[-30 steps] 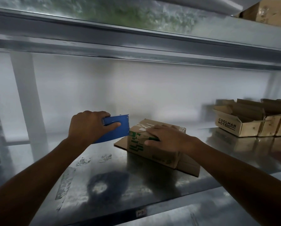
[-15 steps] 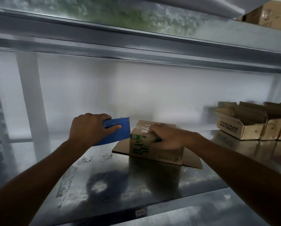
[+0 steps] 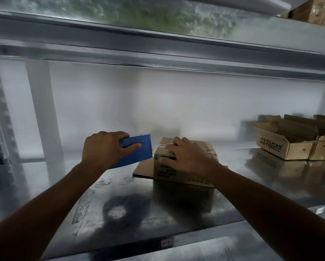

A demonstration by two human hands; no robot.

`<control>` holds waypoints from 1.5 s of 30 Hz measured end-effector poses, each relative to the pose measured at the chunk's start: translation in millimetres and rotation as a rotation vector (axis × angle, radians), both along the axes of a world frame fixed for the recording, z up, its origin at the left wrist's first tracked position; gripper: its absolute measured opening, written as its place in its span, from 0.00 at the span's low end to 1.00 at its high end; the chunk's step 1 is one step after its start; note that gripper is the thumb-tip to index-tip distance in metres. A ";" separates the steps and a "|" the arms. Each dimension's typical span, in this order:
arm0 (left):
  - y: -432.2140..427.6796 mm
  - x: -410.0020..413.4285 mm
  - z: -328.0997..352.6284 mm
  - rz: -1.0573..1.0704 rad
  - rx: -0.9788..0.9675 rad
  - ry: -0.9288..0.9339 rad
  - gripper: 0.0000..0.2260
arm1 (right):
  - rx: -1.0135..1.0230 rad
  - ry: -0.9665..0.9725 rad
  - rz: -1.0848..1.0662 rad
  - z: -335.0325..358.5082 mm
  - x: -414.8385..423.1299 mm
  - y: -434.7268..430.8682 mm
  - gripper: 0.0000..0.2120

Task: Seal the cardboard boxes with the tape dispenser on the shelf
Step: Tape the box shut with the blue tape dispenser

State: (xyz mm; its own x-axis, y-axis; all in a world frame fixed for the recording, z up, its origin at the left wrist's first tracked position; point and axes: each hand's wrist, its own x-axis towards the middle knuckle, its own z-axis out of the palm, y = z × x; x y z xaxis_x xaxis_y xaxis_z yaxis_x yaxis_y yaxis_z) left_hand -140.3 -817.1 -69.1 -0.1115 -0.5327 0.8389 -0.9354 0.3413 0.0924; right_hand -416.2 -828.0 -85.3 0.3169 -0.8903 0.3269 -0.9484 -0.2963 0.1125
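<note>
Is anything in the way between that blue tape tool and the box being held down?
Nothing visible. The left hand holds the blue tape dispenser with its toothed edge right beside the cardboard box, top left corner. The right hand presses on the box top, to the right of that corner.

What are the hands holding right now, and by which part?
The left hand grips the blue tape dispenser by its handle end. The right hand presses down on the top near corner of the cardboard box, not lifting it.

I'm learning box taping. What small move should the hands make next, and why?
Probably draw the blue tape dispenser in the left hand down the box side: its toothed edge sits at the box's top left corner, while the right hand presses the top.
</note>
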 end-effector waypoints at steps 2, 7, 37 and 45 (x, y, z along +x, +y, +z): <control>-0.9 3.5 -1.9 0.002 -0.004 0.014 0.28 | -0.024 0.013 0.076 -0.2 -3.8 2.3 0.39; -1.7 10.8 -9.0 -0.019 -0.011 0.020 0.27 | -0.001 0.039 0.201 5.7 -9.8 9.5 0.41; 9.9 -5.2 -0.8 -0.303 -0.129 0.016 0.33 | 0.133 -0.488 0.312 -8.6 -26.8 42.7 0.26; 1.2 -20.6 24.1 -0.456 -0.070 0.106 0.28 | 0.384 -0.675 0.376 0.2 -55.3 35.9 0.26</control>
